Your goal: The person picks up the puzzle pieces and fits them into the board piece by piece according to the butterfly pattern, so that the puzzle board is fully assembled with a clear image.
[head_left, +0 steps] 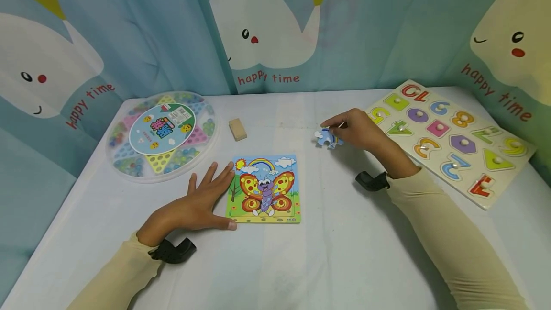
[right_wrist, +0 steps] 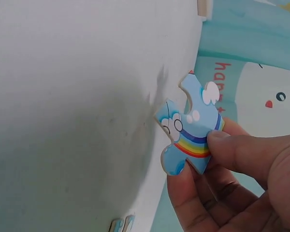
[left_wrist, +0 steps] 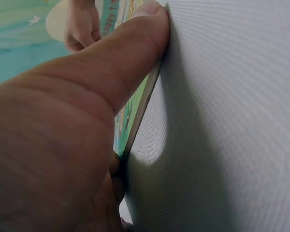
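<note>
My right hand [head_left: 356, 129] pinches a blue jigsaw puzzle piece [right_wrist: 193, 126] between thumb and fingers. A rainbow, white clouds and part of a face are printed on it. In the right wrist view, the piece is tilted up with its picture side showing. My left hand [head_left: 197, 204] lies with fingers spread at the left side of a square butterfly puzzle [head_left: 267, 193]. Its thumb touches the lower left corner and its fingertips touch the upper left edge. In the left wrist view, the thumb [left_wrist: 130, 53] rests on the board's edge [left_wrist: 142, 113].
Behind the puzzle lies a small tan block [head_left: 237, 129]. A round clear case of colored beads [head_left: 172, 169] sits at the back left. To the right is a number and shape board [head_left: 443, 152]. A whale-print curtain [head_left: 366, 51] hangs behind the white table [head_left: 344, 252].
</note>
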Tool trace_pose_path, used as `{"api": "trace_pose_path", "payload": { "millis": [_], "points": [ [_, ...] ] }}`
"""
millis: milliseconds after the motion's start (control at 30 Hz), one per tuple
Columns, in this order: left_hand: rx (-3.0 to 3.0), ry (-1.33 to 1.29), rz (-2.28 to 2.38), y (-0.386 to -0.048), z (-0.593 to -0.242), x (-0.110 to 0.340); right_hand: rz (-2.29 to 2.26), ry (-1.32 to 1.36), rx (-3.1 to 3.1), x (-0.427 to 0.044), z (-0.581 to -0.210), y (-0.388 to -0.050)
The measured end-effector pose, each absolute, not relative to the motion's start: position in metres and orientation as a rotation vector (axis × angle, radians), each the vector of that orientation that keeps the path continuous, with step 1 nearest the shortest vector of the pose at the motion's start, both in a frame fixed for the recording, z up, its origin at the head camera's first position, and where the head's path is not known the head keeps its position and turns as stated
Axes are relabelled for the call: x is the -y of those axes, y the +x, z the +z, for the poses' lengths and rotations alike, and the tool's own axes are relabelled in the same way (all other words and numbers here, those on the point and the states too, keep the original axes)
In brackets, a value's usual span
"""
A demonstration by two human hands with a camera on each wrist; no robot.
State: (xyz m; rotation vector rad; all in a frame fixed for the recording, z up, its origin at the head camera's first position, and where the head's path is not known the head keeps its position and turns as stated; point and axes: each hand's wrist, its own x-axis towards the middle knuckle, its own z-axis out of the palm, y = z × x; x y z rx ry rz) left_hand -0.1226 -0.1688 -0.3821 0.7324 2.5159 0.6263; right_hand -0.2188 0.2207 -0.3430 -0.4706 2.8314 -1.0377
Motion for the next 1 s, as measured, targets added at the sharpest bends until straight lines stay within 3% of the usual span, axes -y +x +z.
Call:
{"api": "trace_pose_path", "payload": {
  "millis": [1000],
  "points": [
    [-2.518,0.731,0.625,-0.123,-0.383,0.169,-1.04,-0.463,-2.789,-0.189,-0.346,-0.218]
  ]
}}
